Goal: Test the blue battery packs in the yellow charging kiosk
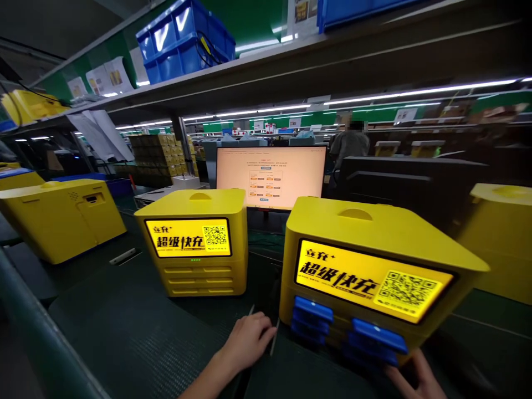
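Note:
On the dark green bench, my left hand point(250, 339) rests beside a narrow metal strip point(274, 337), fingers loosely bent, thumb a little apart, nothing visible in it. A yellow power bank cabinet point(386, 219) stands to its right, with a lit sign and QR code. Several blue power banks point(313, 316) stick out of its front in two stacks. My right hand point(418, 378) is partly cut off by the lower frame edge. Its fingers are spread at the cabinet's lower right corner, one fingertip against or just under the lowest power bank in the right stack point(374, 346).
A second lit yellow cabinet point(195, 208) with closed slots stands left of centre. Another yellow cabinet point(62, 216) is at far left, one more point(502, 238) at right. Behind are a lit monitor point(272, 174) and a dark monitor point(403, 185). Blue bins point(183, 44) sit on an overhead shelf.

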The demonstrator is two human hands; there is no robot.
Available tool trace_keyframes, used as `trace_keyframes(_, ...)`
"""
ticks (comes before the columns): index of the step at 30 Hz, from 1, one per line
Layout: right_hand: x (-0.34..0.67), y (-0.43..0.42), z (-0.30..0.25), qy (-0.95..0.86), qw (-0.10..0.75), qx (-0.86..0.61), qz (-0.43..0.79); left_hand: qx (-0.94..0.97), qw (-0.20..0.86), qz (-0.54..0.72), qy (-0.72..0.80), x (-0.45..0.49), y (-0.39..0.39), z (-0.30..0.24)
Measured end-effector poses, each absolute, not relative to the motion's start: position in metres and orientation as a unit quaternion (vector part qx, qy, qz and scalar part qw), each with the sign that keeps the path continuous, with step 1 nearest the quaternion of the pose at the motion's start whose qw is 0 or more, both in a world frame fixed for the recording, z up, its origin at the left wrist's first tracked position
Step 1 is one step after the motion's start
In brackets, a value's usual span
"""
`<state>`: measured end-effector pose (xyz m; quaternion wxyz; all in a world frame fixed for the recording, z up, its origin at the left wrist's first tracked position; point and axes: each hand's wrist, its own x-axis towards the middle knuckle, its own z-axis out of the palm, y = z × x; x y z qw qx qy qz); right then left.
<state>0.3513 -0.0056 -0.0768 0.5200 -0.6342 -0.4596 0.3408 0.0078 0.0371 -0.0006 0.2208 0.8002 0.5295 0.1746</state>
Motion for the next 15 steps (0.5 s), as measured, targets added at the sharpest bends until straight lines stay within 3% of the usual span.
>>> trace_keyframes(7,0.339,-0.006,-0.071,-0.484,0.559,-0.614,0.276,0.775,0.264,0.223,0.529,0.006,0.047,0.0)
trace_keyframes(15,0.337,-0.007,-0.066,-0.486,0.564,-0.607,0.278,0.671,0.43,0.303,0.522,0.013,0.051,0.005)
